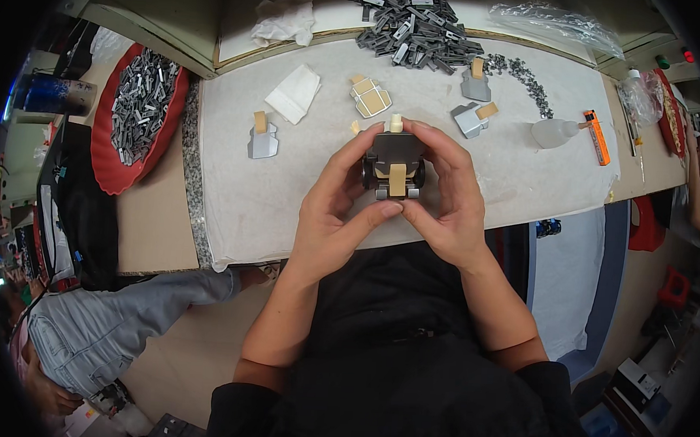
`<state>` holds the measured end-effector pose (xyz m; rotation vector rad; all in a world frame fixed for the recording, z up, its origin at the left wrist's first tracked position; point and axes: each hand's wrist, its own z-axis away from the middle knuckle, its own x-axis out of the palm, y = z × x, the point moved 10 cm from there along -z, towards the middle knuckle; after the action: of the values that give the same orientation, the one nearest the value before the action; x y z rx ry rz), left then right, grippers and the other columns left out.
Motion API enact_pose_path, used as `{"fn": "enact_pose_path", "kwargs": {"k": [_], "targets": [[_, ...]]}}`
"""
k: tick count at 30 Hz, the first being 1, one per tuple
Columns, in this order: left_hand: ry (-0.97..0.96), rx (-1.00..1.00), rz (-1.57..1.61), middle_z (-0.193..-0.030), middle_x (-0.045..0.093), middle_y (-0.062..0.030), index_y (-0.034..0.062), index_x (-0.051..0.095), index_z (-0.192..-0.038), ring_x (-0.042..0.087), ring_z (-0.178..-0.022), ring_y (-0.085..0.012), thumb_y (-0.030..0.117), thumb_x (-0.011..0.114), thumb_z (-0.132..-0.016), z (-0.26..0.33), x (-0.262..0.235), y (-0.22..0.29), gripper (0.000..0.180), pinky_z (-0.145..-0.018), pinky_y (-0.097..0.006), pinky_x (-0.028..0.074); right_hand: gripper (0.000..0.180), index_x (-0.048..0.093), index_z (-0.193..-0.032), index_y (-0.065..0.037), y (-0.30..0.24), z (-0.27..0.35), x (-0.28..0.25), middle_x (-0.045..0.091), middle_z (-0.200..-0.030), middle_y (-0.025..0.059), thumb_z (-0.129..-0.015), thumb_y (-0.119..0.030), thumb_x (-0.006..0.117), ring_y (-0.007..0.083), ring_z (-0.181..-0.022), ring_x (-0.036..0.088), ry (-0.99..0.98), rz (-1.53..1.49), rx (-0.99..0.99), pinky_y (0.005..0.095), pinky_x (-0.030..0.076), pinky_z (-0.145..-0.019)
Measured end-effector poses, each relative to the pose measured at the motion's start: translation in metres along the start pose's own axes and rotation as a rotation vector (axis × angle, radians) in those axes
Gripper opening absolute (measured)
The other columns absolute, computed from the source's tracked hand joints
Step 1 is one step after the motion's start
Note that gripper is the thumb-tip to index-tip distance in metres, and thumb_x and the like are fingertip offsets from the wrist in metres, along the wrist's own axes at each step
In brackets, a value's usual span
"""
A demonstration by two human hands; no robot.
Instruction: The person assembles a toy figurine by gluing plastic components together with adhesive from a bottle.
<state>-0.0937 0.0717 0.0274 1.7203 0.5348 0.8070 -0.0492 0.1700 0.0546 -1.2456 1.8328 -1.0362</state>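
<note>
Both my hands hold a small black toy vehicle [396,146] with dark wheels at its sides and a tan tape strip on its near end, over the table's near part. My left hand [336,202] is closed round its left side. My right hand [455,200] grips the right side, and the two thumbs almost meet at the near end. A pale cream piece [396,123] shows at the far end between the fingertips. Beyond my hands lie several silver-grey shell pieces with tan tape, among them one at the left [264,144] and one farther off [370,98].
A heap of dark grey parts [411,30] lies at the back. Small black pieces [527,79] trail right toward a translucent bottle [551,134] and an orange box [597,138]. On the left stands a red basin [108,154] of grey parts; a person's jeans-clad leg [147,311] is below.
</note>
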Motion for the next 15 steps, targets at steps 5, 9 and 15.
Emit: {"fn": "enact_pose_path", "kwargs": {"k": [5,9,15], "targets": [[0.011,0.002,0.008,-0.134,0.034,-0.0131,0.0006,0.033,-0.129,0.039,-0.119,-0.0230,-0.004,0.063,-0.074,0.0008,-0.0013,0.0005,0.063,-0.096,-0.035,0.036,0.066,0.041,-0.123,-0.006,-0.0008,0.0000,0.0006,0.046,-0.123,0.0127,-0.061,0.006,0.062,0.0271,-0.112,0.047,-0.005,0.003,-0.008,0.0337,0.038,-0.093],[-0.003,0.006,-0.007,-0.134,0.032,-0.0134,0.0005,0.031,-0.130,0.038,-0.120,-0.0232,-0.002,0.061,-0.075,0.0006,-0.0002,0.0003,0.063,-0.097,-0.035,0.035,0.067,0.041,-0.123,-0.005,0.0004,0.0011,0.0000,0.047,-0.122,0.0124,-0.061,0.006,0.062,0.0266,-0.111,0.047,0.001,0.000,-0.001,0.0331,0.039,-0.092],[-0.044,-0.023,-0.037,-0.137,0.028,-0.0139,0.0003,0.024,-0.134,0.035,-0.122,-0.0238,0.002,0.055,-0.081,-0.0003,0.0047,0.0000,0.061,-0.100,-0.036,0.030,0.067,0.042,-0.123,-0.005,-0.0010,-0.0001,-0.0024,0.048,-0.121,0.0123,-0.060,0.004,0.065,0.0264,-0.109,0.049,0.023,0.044,0.001,0.0321,0.041,-0.088]]}}
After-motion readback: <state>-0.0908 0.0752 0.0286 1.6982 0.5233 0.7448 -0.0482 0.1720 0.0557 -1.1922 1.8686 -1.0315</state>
